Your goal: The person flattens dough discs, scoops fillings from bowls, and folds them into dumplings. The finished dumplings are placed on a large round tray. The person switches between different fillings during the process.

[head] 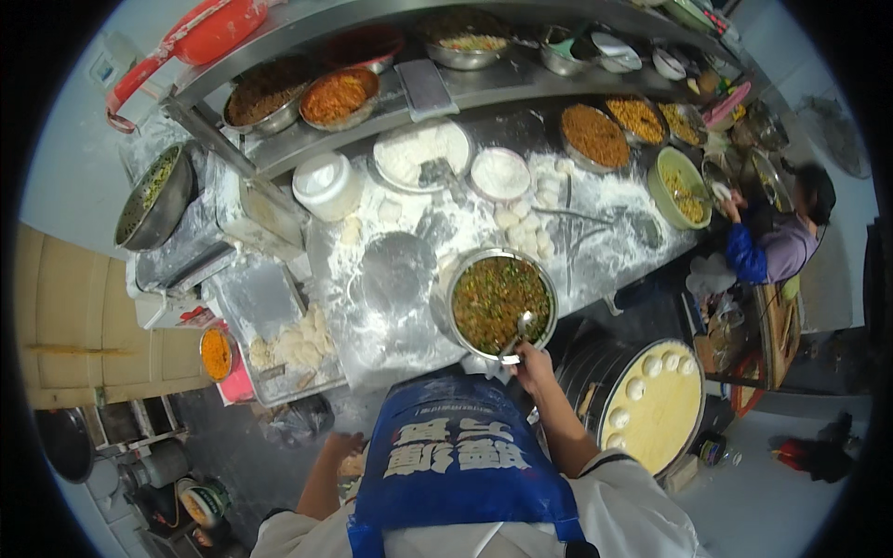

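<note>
My right hand is at the near rim of a steel bowl of chopped filling with green bits, at the front edge of the floured table. A metal spoon rests in the filling, its handle by my fingers; whether I grip the handle or the rim is hard to tell. My left hand hangs low beside my blue apron, away from the table, with nothing visible in it. Small dough pieces lie behind the bowl, near a plate of flour and a larger flour basin.
At right stands a round steamer with several white buns. A co-worker stands beyond a green bowl. Filling bowls line the back and the steel shelf. A dough tray and a tilted steel bowl are at left.
</note>
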`<action>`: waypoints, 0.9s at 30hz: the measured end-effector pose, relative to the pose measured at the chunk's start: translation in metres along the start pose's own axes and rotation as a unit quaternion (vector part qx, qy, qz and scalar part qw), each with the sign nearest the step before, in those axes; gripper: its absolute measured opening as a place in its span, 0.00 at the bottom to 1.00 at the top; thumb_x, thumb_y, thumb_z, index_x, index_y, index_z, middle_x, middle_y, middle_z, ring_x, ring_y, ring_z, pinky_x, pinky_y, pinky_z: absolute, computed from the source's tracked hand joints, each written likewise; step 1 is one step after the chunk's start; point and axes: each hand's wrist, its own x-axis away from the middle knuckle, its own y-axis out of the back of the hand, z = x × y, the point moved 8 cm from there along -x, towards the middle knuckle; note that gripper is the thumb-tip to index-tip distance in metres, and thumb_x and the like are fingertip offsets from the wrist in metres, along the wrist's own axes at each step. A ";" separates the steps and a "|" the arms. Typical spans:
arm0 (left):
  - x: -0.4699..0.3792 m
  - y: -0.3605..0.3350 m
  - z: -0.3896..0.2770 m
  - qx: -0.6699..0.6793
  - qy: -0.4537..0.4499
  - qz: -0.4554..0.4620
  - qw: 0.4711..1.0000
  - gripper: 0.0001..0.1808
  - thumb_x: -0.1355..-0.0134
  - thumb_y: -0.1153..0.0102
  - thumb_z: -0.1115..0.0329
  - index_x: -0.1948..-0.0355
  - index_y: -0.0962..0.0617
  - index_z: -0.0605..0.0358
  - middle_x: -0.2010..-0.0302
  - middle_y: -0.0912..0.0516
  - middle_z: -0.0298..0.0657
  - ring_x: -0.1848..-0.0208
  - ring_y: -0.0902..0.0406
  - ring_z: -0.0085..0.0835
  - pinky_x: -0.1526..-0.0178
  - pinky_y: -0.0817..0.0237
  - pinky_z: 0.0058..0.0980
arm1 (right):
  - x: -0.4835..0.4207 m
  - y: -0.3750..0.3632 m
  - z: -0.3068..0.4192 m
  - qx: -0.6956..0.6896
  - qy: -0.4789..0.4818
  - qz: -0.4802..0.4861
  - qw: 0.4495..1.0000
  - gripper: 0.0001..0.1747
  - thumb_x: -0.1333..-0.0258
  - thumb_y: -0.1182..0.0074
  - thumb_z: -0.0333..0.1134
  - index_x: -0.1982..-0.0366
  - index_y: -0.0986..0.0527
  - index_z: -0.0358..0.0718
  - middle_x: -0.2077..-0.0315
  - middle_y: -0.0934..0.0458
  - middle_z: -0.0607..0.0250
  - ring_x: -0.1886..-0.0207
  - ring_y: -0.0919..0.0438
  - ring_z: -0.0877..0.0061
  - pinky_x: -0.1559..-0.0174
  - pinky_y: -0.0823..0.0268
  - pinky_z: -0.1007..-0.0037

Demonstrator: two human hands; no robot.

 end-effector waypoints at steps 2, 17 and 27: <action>-0.002 0.001 -0.004 -0.176 -0.006 0.040 0.984 0.15 0.27 0.30 0.61 0.52 0.08 0.65 0.57 0.06 0.46 0.62 0.09 0.36 0.61 0.18 0.39 | 0.006 0.003 0.022 0.004 -0.001 -0.002 1.000 0.07 0.36 0.43 0.24 0.59 0.23 0.27 0.70 0.19 0.51 0.75 0.15 0.58 0.80 0.32 0.63; 0.028 -0.065 -0.069 -0.074 0.025 -0.025 0.997 0.31 0.40 0.23 0.68 0.34 0.14 0.59 0.56 0.05 0.43 0.62 0.08 0.35 0.56 0.17 0.33 | -0.148 -0.066 0.318 0.106 0.074 0.006 0.992 0.09 0.26 0.44 0.34 0.65 0.24 0.39 0.79 0.32 0.68 0.79 0.19 0.67 0.80 0.32 0.69; 0.171 -0.210 -0.023 -0.012 0.266 -0.093 0.959 0.24 0.21 0.43 0.50 0.36 0.13 0.54 0.45 0.08 0.44 0.46 0.11 0.42 0.43 0.22 0.42 | -0.333 -0.247 0.365 0.026 -0.025 0.184 0.982 0.12 0.26 0.49 0.35 0.55 0.23 0.33 0.67 0.12 0.41 0.72 0.13 0.56 0.79 0.25 0.72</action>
